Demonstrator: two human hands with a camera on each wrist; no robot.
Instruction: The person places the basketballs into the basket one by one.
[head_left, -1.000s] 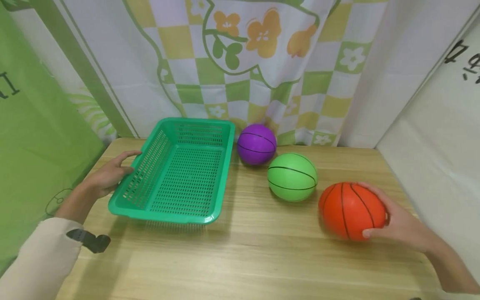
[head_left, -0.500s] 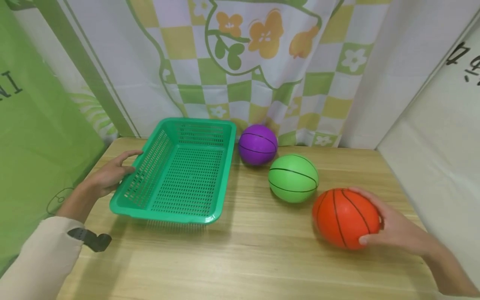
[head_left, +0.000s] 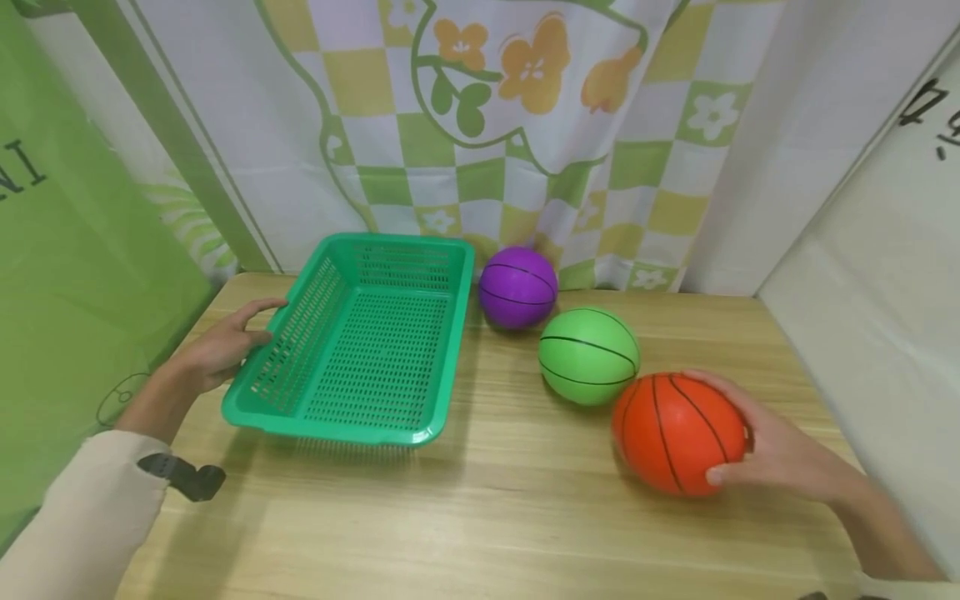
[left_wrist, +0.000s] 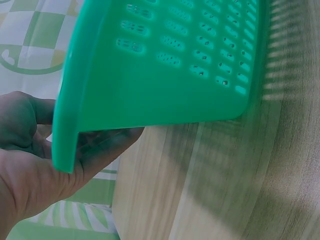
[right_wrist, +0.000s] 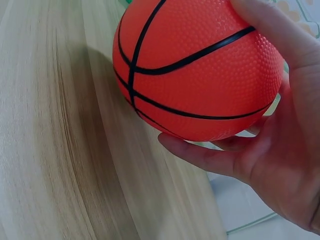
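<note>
An orange-red toy basketball (head_left: 667, 437) is in my right hand (head_left: 772, 450), whose fingers and thumb curl round its right side. In the right wrist view the same basketball (right_wrist: 195, 70) shows black seams and a pebbled skin, gripped by the right hand (right_wrist: 280, 130). My left hand (head_left: 221, 342) holds the left rim of a green plastic basket (head_left: 442, 367) with slotted walls. From the left wrist view, the left hand (left_wrist: 45, 155) wraps the rim of the basket (left_wrist: 160, 90), its fingers partly hidden. Nothing lies inside the basket.
A light green ball (head_left: 588, 357) sits just behind the basketball, with a purple ball (head_left: 517, 287) beyond it near the basket's right side. All stand on a wooden table (head_left: 510, 533). A patterned curtain (head_left: 480, 183) hangs at the back edge.
The basketball has shifted left and slightly toward me in my right hand, closer to the light green ball. My left hand and the basket have stayed in place.
</note>
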